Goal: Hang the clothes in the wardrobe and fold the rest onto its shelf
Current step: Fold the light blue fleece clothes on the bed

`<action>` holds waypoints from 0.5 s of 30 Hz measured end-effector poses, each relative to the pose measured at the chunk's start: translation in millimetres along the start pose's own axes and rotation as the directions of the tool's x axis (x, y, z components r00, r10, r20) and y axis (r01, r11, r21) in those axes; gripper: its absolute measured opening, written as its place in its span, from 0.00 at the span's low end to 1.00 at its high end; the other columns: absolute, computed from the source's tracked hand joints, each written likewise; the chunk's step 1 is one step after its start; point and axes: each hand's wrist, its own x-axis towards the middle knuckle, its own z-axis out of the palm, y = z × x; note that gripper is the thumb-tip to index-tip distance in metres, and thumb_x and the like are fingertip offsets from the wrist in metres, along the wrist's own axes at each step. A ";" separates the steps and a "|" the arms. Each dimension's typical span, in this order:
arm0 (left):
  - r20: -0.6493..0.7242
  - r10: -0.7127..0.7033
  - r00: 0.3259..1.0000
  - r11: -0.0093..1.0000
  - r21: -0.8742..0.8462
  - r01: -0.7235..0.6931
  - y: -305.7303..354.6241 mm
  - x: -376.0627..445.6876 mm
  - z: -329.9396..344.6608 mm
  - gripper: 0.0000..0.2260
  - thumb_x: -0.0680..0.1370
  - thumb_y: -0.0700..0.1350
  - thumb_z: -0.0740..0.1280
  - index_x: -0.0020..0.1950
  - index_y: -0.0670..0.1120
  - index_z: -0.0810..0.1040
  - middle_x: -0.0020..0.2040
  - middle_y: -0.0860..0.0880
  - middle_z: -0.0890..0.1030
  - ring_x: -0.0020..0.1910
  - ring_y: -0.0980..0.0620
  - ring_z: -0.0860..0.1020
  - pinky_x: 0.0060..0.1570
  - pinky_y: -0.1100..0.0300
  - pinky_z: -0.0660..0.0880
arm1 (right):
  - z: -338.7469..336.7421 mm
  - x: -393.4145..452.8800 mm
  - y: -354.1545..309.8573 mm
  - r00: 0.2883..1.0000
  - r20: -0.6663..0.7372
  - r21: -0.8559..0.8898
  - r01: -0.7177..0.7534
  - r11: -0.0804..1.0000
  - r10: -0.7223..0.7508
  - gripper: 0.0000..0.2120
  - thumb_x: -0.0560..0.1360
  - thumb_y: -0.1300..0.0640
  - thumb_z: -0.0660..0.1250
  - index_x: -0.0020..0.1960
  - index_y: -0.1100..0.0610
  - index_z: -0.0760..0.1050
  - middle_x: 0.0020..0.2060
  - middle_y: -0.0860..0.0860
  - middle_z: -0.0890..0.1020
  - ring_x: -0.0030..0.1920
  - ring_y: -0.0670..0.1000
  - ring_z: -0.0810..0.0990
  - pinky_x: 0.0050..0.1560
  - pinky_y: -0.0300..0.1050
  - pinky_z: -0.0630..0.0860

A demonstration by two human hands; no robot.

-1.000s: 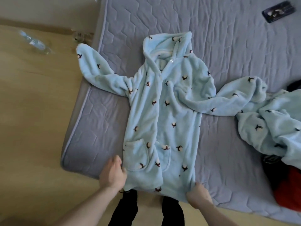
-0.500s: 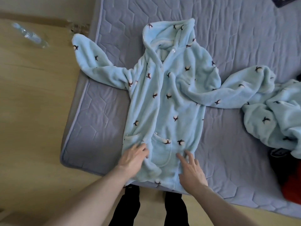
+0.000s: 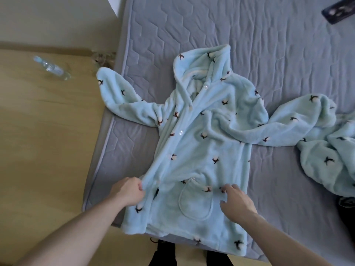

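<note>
A light blue fleece hooded top (image 3: pixel 201 146) with small dark prints lies front up on the grey quilted mattress (image 3: pixel 249 45), sleeves spread to both sides. My left hand (image 3: pixel 127 191) pinches the left front edge of the top near the lower part, pulling it sideways. Spread fingers of my right hand (image 3: pixel 237 203) rest on the fabric beside the round pocket (image 3: pixel 196 200). The hem hangs slightly over the mattress's near edge.
A second piece of the same blue fleece (image 3: pixel 330 154) lies bunched at the right, with a dark item (image 3: pixel 346 206) below it. A dark flat object (image 3: pixel 338 10) lies on the mattress at top right. A plastic bottle (image 3: pixel 52 68) lies on the wooden floor to the left.
My left hand went from flat on the fabric to pinching the left front edge and drawing it outward. My right hand stayed on the lower right. The camera moved closer.
</note>
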 end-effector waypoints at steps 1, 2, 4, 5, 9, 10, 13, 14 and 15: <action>-0.062 -0.028 0.998 0.998 -0.055 0.025 9.5 7.0 -9.9 0.07 0.74 0.54 0.64 0.39 0.53 0.76 0.40 0.55 0.81 0.39 0.52 0.80 0.34 0.60 0.71 | -7.7 4.8 -8.2 0.999 -0.045 0.027 0.032 0.999 -0.030 0.23 0.78 0.54 0.62 0.73 0.48 0.66 0.66 0.47 0.70 0.60 0.52 0.76 0.49 0.45 0.74; -0.110 -0.063 0.992 0.990 -0.131 0.048 17.9 14.4 -20.9 0.09 0.74 0.57 0.65 0.40 0.53 0.77 0.40 0.55 0.82 0.40 0.51 0.81 0.36 0.59 0.74 | -15.4 10.3 -16.8 0.995 -0.084 0.052 0.065 0.997 -0.061 0.25 0.79 0.54 0.63 0.75 0.48 0.65 0.67 0.47 0.69 0.61 0.53 0.75 0.51 0.46 0.75; -0.165 -0.142 0.976 0.948 -0.306 0.086 31.0 32.2 -46.4 0.11 0.74 0.60 0.66 0.42 0.53 0.77 0.43 0.54 0.82 0.43 0.49 0.80 0.41 0.57 0.74 | -31.0 22.6 -33.2 0.984 -0.135 0.089 0.125 0.988 -0.113 0.29 0.79 0.53 0.65 0.78 0.49 0.61 0.71 0.48 0.67 0.65 0.54 0.74 0.59 0.47 0.75; -0.187 -0.181 0.965 0.917 -0.387 0.097 34.6 42.4 -59.8 0.11 0.75 0.60 0.67 0.44 0.53 0.77 0.45 0.53 0.82 0.45 0.48 0.79 0.43 0.57 0.72 | -38.4 28.7 -41.2 0.979 -0.155 0.107 0.151 0.983 -0.134 0.31 0.79 0.53 0.66 0.79 0.49 0.60 0.72 0.48 0.66 0.67 0.54 0.74 0.61 0.47 0.74; -0.217 -0.365 0.905 0.698 -0.707 0.112 32.5 87.7 -111.2 0.18 0.75 0.57 0.71 0.59 0.48 0.77 0.57 0.46 0.81 0.51 0.45 0.79 0.51 0.55 0.77 | -57.6 54.9 -71.4 0.963 -0.206 0.163 0.211 0.964 -0.176 0.33 0.78 0.52 0.67 0.80 0.47 0.59 0.74 0.48 0.65 0.66 0.53 0.75 0.57 0.46 0.75; -0.186 -0.404 0.896 0.602 -0.791 0.108 29.5 97.2 -121.0 0.22 0.75 0.57 0.72 0.63 0.46 0.76 0.60 0.45 0.81 0.53 0.44 0.79 0.53 0.53 0.80 | -59.5 61.6 -78.7 0.959 -0.218 0.174 0.220 0.960 -0.181 0.33 0.77 0.52 0.67 0.80 0.47 0.59 0.74 0.49 0.65 0.65 0.54 0.75 0.57 0.47 0.75; -0.090 -0.436 0.895 0.357 -0.931 0.081 20.2 120.4 -142.0 0.30 0.75 0.58 0.73 0.72 0.44 0.74 0.67 0.46 0.78 0.58 0.44 0.80 0.45 0.51 0.83 | -58.9 80.0 -96.0 0.951 -0.249 0.220 0.239 0.946 -0.183 0.35 0.75 0.54 0.67 0.80 0.47 0.59 0.73 0.50 0.66 0.65 0.56 0.76 0.61 0.49 0.75; -0.071 -0.437 0.897 0.299 -0.952 0.071 17.4 127.6 -146.5 0.32 0.74 0.58 0.74 0.74 0.45 0.72 0.67 0.47 0.77 0.60 0.44 0.79 0.41 0.53 0.83 | -57.4 85.8 -99.6 0.951 -0.253 0.234 0.238 0.943 -0.177 0.35 0.75 0.55 0.67 0.80 0.47 0.59 0.73 0.51 0.66 0.66 0.57 0.75 0.62 0.49 0.74; -0.052 -0.443 0.895 0.248 -0.966 0.066 15.7 134.3 -150.3 0.33 0.74 0.59 0.74 0.74 0.45 0.71 0.66 0.48 0.76 0.60 0.44 0.79 0.39 0.54 0.82 | -55.0 90.8 -101.7 0.952 -0.254 0.242 0.231 0.942 -0.168 0.36 0.75 0.55 0.67 0.80 0.47 0.59 0.73 0.51 0.66 0.67 0.57 0.75 0.62 0.49 0.74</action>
